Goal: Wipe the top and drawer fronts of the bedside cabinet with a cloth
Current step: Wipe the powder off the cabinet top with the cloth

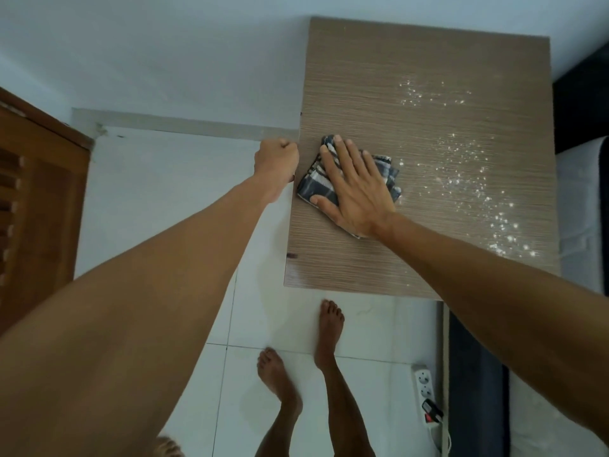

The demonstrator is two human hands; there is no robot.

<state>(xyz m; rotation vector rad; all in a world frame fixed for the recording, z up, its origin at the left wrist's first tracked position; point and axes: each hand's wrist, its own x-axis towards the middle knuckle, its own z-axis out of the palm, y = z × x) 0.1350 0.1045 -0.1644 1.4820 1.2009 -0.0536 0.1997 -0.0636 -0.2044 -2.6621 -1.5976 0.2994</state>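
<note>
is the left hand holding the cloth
No, the cloth lies under the flat right hand on the cabinet top, while the left hand is a fist at the cabinet's left edge.

Both arms outstretched; left hand point(276, 161) clenched in fist, right hand point(354, 189) flat, palm down, fingers spread.

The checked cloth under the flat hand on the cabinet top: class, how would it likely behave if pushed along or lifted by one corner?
The checked cloth looks soft and folded, so it would probably droop and unfold if lifted. Pressed flat under the right hand, it should slide easily over the smooth cabinet top. The scattered droplets suggest it may soak up water and drag slightly.
</note>
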